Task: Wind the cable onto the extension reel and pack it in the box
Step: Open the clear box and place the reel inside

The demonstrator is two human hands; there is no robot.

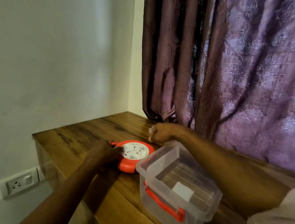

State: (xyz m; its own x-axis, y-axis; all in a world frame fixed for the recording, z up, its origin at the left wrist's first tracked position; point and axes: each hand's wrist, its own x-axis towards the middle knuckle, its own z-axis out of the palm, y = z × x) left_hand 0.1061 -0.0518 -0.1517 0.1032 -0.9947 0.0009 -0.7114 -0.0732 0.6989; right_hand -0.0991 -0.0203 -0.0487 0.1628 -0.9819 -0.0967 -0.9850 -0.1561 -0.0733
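The left hand [104,155] rests on the near-left edge of the orange-and-white extension reel [132,155], fingers touching its white socket face; how tightly they close cannot be told. The right hand [159,132], behind the reel, is fisted around something small and white. The reel lies flat on the wooden table [81,135], touching the open clear plastic box [178,186] with orange latch [161,201]. A purple curtain [235,65] hangs behind; a wall socket [19,183] sits lower left.

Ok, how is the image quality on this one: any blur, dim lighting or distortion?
Head view: dim, warm light; the left hand on the reel is dark and smeared, the right hand slightly soft; wide-angle bending tilts the curtain and the wall socket; the clear box stays readable, without glare.
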